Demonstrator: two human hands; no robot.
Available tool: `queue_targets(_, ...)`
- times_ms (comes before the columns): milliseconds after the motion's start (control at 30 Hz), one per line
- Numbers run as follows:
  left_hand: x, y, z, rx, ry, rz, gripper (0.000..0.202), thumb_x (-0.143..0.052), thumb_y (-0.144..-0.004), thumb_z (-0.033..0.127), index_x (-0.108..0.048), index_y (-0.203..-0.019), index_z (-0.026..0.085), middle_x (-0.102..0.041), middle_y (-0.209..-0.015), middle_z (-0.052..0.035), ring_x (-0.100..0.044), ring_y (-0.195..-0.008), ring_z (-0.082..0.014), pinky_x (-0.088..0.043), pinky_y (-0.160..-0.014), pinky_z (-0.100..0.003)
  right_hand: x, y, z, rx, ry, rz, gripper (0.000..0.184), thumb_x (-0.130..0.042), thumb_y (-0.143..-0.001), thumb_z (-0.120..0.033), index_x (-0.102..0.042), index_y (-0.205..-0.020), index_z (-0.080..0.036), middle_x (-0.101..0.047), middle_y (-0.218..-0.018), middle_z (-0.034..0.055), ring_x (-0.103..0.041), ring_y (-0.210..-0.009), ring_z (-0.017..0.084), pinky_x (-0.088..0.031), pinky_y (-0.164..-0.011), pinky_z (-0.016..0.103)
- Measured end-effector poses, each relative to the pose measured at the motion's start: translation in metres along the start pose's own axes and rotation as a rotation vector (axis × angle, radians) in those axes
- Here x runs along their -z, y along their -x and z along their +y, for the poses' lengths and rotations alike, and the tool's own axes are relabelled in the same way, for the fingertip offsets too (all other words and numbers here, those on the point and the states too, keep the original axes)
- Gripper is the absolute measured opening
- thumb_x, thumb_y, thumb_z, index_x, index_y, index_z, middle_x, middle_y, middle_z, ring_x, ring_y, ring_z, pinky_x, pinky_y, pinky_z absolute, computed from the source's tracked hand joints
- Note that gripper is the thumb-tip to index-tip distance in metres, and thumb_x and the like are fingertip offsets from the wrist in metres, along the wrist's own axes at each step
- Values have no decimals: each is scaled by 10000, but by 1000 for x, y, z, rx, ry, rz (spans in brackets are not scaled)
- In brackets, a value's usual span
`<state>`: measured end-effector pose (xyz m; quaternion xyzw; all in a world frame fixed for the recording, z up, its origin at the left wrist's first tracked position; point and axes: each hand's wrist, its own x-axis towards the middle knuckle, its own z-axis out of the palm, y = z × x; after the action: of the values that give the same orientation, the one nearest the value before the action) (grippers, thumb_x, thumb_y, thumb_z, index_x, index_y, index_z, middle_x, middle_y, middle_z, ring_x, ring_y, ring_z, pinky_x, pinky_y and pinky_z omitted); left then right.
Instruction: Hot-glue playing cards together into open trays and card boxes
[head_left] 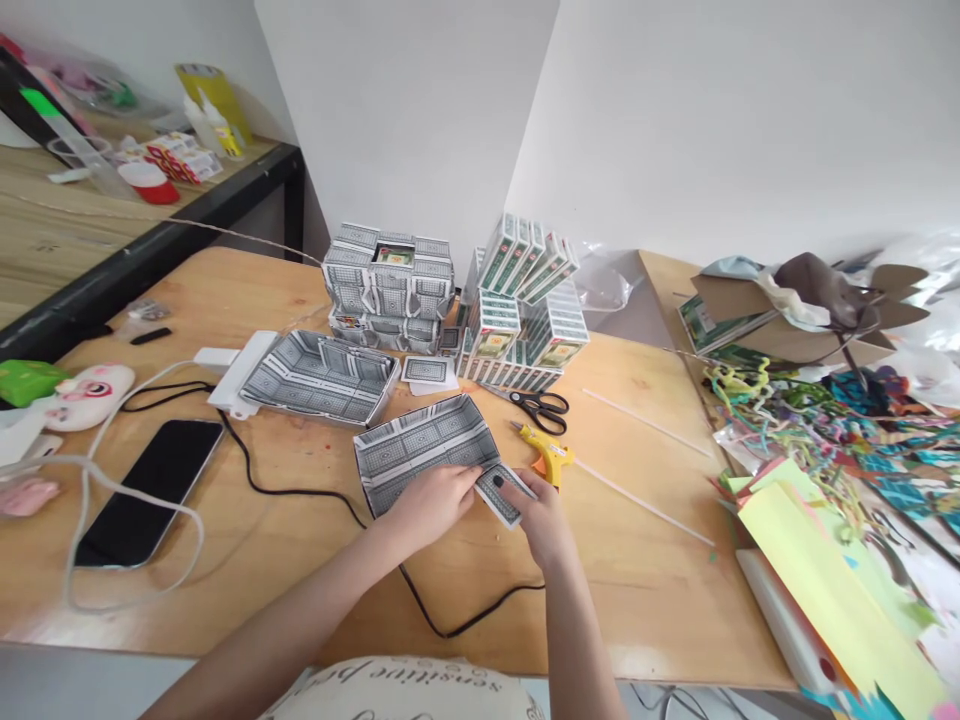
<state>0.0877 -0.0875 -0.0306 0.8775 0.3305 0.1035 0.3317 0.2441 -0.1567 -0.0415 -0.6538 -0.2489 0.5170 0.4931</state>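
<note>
A shallow tray built from playing cards (427,440) lies on the table in front of me, its patterned card backs facing inward. My left hand (439,502) reaches over its near side, fingers closed at the right-hand corner. In my right hand (541,515) is a playing card (495,497), pinched with the thumb on top and held against that corner. Just beyond the right hand lies a yellow glue gun (551,455). Black-handled scissors (544,410) rest behind it. A second card tray (319,380) stands to the left, near a few loose cards (427,370).
Card-covered boxes (390,280) and stacked card packs (517,320) stand at the back. Left are a phone (150,490), a white cable and a power strip (251,375). A black cord (315,491) crosses the table. Glue sticks (649,505) and coloured paper (832,590) lie right.
</note>
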Motion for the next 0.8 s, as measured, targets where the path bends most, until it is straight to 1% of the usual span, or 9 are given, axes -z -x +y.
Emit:
queue_targets(167, 13, -1, -1, 25, 170, -48, 433, -487, -774, 161, -582, -1197, 166, -671, -1120, -82, -642, -966, -218, -475, -840, -303, -3, 3, 13, -34, -142, 16, 293, -714, -645, -380, -719, -858, -179, -703, -818, 66, -629, -717, 210, -479, -659, 314)
queue_targets(300, 19, -4, 1, 58, 212, -54, 432, -427, -814, 190, -578, -1219, 191, -626, -1206, -58, -604, -1061, -214, -444, -896, -310, -5, 4, 16, -50, -191, 22, 298, -724, -630, -363, -721, -863, -178, -703, -806, 62, -631, -721, 212, -479, -694, 327)
queue_targets(367, 19, -5, 3, 72, 195, -51, 419, -430, -828, 228, -582, -1217, 193, -652, -1161, -68, -636, -989, -219, -463, -840, -303, -7, 4, 15, -64, -211, 48, 286, -729, -615, -350, -719, -841, -174, -700, -776, 56, -628, -693, 204, -480, -683, 321)
queue_targets(433, 17, -6, 4, 96, 191, -63, 420, -450, -827, 258, -582, -1218, 184, -699, -1056, -84, -673, -824, -209, -481, -736, -287, -10, 5, 13, -76, -233, 84, 282, -734, -601, -340, -716, -824, -168, -695, -747, 51, -625, -675, 199, -481, -669, 314)
queue_targets(500, 14, -6, 4, 118, 217, -62, 413, -463, -827, 273, -592, -1207, 176, -717, -994, -93, -675, -723, -200, -481, -682, -279, -14, 6, 12, -76, -252, 114, 294, -736, -592, -337, -712, -825, -159, -694, -738, 52, -627, -679, 200, -481, -659, 308)
queue_targets(567, 11, -7, 3, 127, 247, -41, 392, -476, -827, 281, -616, -1177, 173, -705, -1027, -100, -679, -762, -214, -483, -710, -292, -18, 7, 12, -72, -264, 145, 308, -737, -584, -338, -708, -828, -151, -698, -751, 58, -631, -687, 204, -482, -647, 302)
queue_targets(667, 7, -10, 1, 136, 264, -20, 358, -488, -824, 265, -644, -1134, 178, -676, -1095, -89, -664, -916, -241, -478, -802, -320, -23, 7, 12, -62, -256, 210, 310, -733, -575, -344, -704, -807, -141, -703, -758, 65, -631, -674, 200, -478, -615, 287)
queue_targets(733, 6, -11, 0, 151, 281, -18, 346, -489, -821, 240, -651, -1120, 180, -671, -1105, -77, -648, -978, -235, -475, -836, -318, -27, 7, 14, -57, -227, 276, 308, -722, -577, -353, -701, -789, -131, -701, -730, 66, -626, -640, 193, -471, -582, 276)
queue_targets(800, 5, -13, -1, 166, 313, -12, 336, -488, -819, 221, -657, -1107, 181, -671, -1102, -68, -642, -998, -221, -478, -851, -308, -31, 7, 16, -55, -193, 341, 316, -711, -583, -361, -696, -785, -118, -701, -717, 71, -625, -628, 193, -467, -569, 272)
